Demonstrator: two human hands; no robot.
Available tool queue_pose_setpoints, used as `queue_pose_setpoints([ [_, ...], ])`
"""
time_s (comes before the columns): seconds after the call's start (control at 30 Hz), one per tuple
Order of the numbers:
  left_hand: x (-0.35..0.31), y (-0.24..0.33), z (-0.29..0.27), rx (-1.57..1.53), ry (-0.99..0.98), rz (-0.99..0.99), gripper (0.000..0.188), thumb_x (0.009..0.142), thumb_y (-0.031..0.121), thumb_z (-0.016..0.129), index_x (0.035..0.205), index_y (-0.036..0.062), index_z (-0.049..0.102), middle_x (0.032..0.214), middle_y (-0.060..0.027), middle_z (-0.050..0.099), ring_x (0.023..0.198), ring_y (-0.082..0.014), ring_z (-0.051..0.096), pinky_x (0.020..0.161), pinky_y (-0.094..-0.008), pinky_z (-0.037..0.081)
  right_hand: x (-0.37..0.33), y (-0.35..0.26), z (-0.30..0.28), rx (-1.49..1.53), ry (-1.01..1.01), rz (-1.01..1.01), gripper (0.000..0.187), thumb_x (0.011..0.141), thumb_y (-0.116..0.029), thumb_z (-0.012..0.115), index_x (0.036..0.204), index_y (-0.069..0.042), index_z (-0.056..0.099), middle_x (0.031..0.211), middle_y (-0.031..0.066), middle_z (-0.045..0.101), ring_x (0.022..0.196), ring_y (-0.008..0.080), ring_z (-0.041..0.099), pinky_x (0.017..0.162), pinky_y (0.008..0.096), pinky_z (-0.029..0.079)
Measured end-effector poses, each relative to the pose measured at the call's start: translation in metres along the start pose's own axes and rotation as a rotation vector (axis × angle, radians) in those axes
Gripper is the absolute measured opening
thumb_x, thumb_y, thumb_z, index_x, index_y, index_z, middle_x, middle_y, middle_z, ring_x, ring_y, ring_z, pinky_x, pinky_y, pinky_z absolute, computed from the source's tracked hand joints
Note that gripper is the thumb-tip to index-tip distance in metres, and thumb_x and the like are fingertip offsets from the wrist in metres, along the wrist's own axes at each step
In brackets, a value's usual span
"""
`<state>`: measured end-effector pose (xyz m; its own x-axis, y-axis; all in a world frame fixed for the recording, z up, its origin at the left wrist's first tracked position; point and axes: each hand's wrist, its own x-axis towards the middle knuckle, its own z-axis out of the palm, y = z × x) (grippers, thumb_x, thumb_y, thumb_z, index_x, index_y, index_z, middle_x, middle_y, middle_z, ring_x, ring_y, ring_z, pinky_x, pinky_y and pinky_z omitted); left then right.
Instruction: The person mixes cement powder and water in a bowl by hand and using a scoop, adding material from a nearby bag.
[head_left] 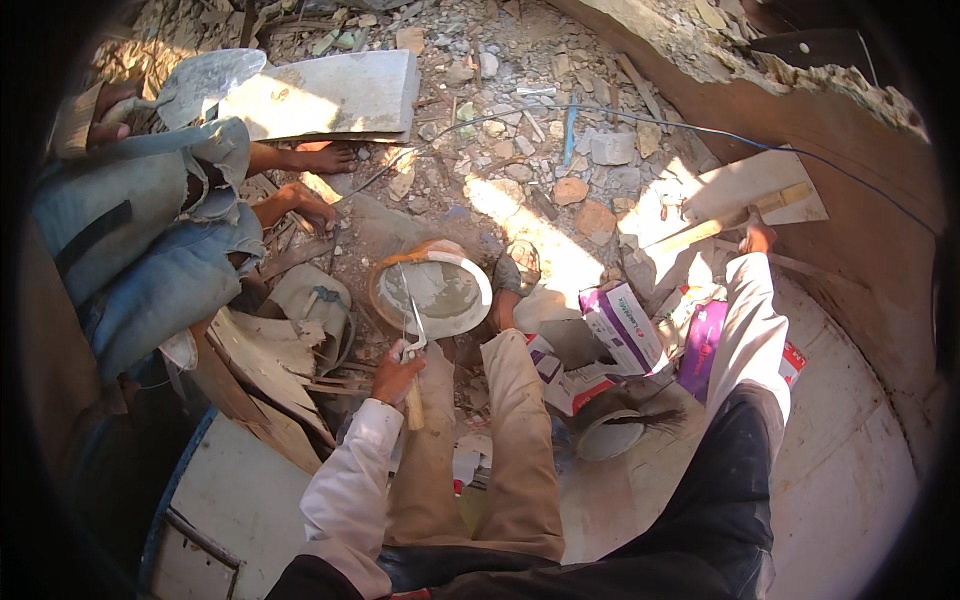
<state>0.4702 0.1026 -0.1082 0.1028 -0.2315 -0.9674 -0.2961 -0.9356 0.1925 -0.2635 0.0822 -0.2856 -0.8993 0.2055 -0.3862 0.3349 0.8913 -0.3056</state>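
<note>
My left hand (pixel 395 378) is closed around the wooden handle of a trowel (pixel 415 412), its narrow metal blade reaching into a round basin (pixel 476 312). Grey wet mix (pixel 445 290) lies in the basin, just beyond my knees. Out to the far right, my right hand (pixel 757 238) grips a long wooden strip (pixel 700 230), one finger lying across it. The strip rests over a pale flat board (pixel 750 180). Part of that hand is in shadow.
At left, another person in torn jeans (pixel 160 250) holds a broad trowel (pixel 215 82) beside a pale slab (pixel 340 95). Rubble (pixel 500 130) and a blue cable (pixel 700 124) cover the ground ahead. Purple-and-white boxes (pixel 622 330) and a small bowl (pixel 610 437) lie right of my legs.
</note>
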Motion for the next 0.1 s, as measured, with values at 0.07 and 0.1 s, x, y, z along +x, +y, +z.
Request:
queue_pose_setpoints([
  [0.07,-0.018,-0.018,-0.015,-0.148,0.018,-0.017,0.026,0.078,0.008,0.067,0.102,0.0094,0.059,0.089,0.0018,0.059,0.072,-0.0096,0.056,0.058,-0.0292,0.049,-0.01,-0.008,0.003,-0.118,-0.148,0.043,0.064,0.073,-0.055,0.077,0.094,0.004,0.067,0.077,0.0116,0.063,0.058,0.0214,0.05,0.053,0.0397,0.045],
  [0.1,-0.02,-0.022,-0.002,-0.193,0.038,-0.02,0.026,0.078,0.008,0.067,0.102,0.0094,0.059,0.089,0.0018,0.059,0.072,-0.0096,0.056,0.058,-0.0292,0.049,-0.017,-0.031,0.02,-0.136,-0.17,0.002,0.064,0.073,-0.055,0.077,0.094,0.004,0.067,0.077,0.0116,0.063,0.058,0.0214,0.05,0.053,0.0397,0.045],
])
